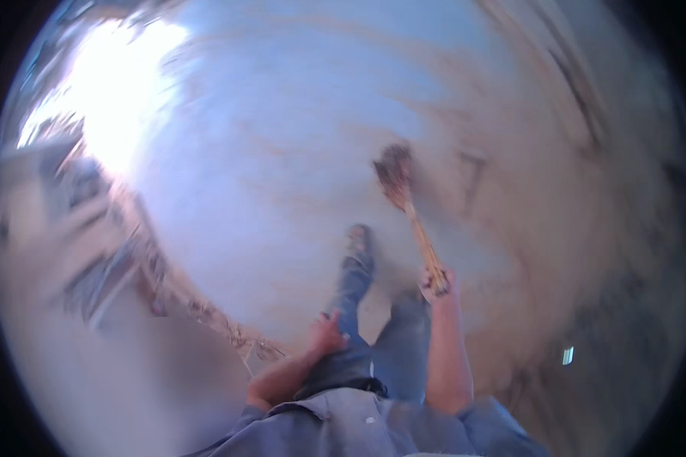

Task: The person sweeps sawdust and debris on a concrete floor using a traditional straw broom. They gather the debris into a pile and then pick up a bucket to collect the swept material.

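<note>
Out in front, a little right of centre, there's the brush, its yellowish handle slanting up and leftward to a dark, ragged head, and the right hand is clamped on the near end of that handle, arm reaching straight forward. Blur all over this one, so whether the head touches the ground or hangs just above it, I can't tell. Across to the left hand, low beside the left thigh, fingers bent; whether they close on anything is too smeared to call. Left shoe planted forward, near the brush and to its left, grey-blue trousers above it. Room to move now: pale floor stretching away beyond the head and wide to the left, bluish there, turning brown and streaky on the right. Edges next! A curved, littered border bounds it at lower left, with blurred pale blocks stacked outside, and at far upper right a long raised strip runs along, well apart from the brush. Up in the left corner, fierce white glare washes everything out, while the lower right sinks into brownish shadow.
</note>
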Demonstrator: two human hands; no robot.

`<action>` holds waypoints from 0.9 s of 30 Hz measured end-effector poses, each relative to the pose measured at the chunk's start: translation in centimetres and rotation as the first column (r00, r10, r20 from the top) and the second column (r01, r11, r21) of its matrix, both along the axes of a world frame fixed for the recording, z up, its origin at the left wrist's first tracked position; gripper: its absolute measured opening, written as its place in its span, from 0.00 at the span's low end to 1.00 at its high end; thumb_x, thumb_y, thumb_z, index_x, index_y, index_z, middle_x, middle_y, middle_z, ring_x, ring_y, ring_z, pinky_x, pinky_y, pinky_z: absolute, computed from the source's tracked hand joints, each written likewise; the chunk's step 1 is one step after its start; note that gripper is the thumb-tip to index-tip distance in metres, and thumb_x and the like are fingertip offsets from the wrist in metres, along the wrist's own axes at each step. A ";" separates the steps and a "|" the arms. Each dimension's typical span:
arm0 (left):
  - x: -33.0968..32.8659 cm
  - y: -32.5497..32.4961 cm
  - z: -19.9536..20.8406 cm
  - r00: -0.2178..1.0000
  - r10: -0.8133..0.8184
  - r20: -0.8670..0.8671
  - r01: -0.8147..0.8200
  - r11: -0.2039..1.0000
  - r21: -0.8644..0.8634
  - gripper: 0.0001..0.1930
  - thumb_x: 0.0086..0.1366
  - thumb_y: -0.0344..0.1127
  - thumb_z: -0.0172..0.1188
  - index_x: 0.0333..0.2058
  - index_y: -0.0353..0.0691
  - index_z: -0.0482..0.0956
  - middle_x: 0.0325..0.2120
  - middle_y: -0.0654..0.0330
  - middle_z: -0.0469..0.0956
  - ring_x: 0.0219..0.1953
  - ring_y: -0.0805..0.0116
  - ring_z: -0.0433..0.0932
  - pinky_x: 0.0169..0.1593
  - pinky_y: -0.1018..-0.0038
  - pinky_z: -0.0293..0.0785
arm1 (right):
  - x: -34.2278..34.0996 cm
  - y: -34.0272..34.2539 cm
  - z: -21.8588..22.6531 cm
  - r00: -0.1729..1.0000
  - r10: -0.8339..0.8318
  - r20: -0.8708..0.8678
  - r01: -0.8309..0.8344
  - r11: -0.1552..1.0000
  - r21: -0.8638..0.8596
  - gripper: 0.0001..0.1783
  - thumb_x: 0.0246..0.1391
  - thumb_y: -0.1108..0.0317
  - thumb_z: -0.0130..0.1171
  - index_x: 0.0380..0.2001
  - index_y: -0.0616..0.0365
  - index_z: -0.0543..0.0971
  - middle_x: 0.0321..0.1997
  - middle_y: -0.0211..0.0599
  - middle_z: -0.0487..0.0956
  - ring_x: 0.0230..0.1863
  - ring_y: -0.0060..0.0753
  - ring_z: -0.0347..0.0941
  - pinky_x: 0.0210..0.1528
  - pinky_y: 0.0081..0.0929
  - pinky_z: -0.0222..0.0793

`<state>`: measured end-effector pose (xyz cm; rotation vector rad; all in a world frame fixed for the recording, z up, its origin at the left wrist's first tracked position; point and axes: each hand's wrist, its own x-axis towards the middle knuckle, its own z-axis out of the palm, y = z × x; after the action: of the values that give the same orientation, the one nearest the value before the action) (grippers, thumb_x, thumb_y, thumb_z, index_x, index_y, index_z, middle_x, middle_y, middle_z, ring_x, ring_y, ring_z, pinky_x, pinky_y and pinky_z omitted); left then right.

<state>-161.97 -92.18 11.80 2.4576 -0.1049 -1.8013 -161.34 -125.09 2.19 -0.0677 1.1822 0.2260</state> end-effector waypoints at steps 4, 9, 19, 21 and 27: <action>1.8 -3.3 -2.8 0.965 -0.258 0.042 0.257 0.966 0.026 0.40 0.58 0.50 0.61 0.65 0.40 0.57 0.53 0.39 0.69 0.54 0.38 0.70 0.56 0.52 0.70 | -4.4 -4.6 4.8 0.979 -0.130 -0.154 0.117 0.989 -0.093 0.23 0.47 0.69 0.55 0.49 0.61 0.67 0.30 0.46 0.72 0.22 0.34 0.71 0.23 0.30 0.70; 6.9 -9.5 -7.6 0.976 -0.120 0.181 0.124 0.992 -0.012 0.37 0.58 0.46 0.60 0.64 0.38 0.62 0.47 0.39 0.76 0.51 0.39 0.74 0.58 0.54 0.69 | -14.9 -7.4 8.3 0.956 -0.264 0.128 0.260 0.964 0.047 0.31 0.45 0.72 0.56 0.56 0.54 0.64 0.35 0.48 0.73 0.22 0.37 0.71 0.25 0.32 0.72; 13.2 -35.6 -32.8 0.909 0.417 0.025 -0.389 0.868 -0.309 0.25 0.60 0.38 0.61 0.55 0.34 0.73 0.34 0.53 0.77 0.35 0.62 0.76 0.38 0.70 0.70 | -21.9 -9.2 2.8 0.706 -0.670 0.227 0.630 0.742 0.230 0.37 0.45 0.68 0.62 0.60 0.59 0.63 0.34 0.44 0.73 0.21 0.28 0.69 0.23 0.27 0.64; 15.2 -35.3 -43.8 0.854 0.518 0.047 -0.439 0.767 -0.468 0.23 0.62 0.35 0.61 0.56 0.38 0.73 0.23 0.63 0.76 0.24 0.76 0.73 0.26 0.76 0.66 | -20.7 -10.0 2.8 0.632 -0.754 0.179 0.684 0.651 0.328 0.37 0.44 0.67 0.63 0.59 0.59 0.63 0.32 0.41 0.71 0.20 0.26 0.68 0.23 0.26 0.62; 17.4 -53.6 -58.3 0.845 0.437 0.307 -0.299 0.863 -0.406 0.32 0.56 0.36 0.66 0.58 0.30 0.68 0.27 0.55 0.79 0.24 0.70 0.74 0.28 0.72 0.71 | -24.9 -6.1 1.2 0.422 -0.906 0.018 0.888 0.418 0.194 0.38 0.44 0.66 0.63 0.60 0.59 0.62 0.31 0.40 0.69 0.19 0.26 0.67 0.24 0.27 0.62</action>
<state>-144.56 -145.74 -46.47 2.3357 0.0333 -1.0195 -186.28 -131.15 3.42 0.7067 0.9196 -0.6680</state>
